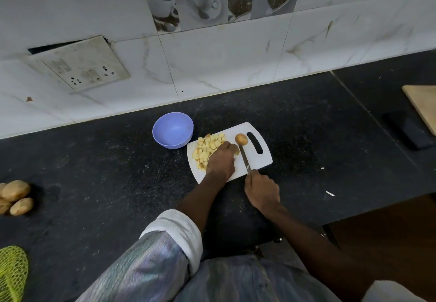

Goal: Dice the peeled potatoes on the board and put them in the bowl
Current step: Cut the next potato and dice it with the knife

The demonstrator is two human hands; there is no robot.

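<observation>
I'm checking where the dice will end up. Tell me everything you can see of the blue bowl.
The bowl is round and lavender-blue, looks like matte plastic, and stands upright on the dark counter near the tiled wall. It appears empty inside. It sits beside the far-left corner of the white cutting board, very close to it; whether they touch is unclear. Neither hand touches it.

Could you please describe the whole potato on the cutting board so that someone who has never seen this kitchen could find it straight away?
On the dark countertop lies a white cutting board, just right of a blue bowl. Near the board's slot handle sits the whole potato, at the tip of the knife. Unlike the pale yellow diced pieces beside it, it is round, brownish and uncut.
</observation>
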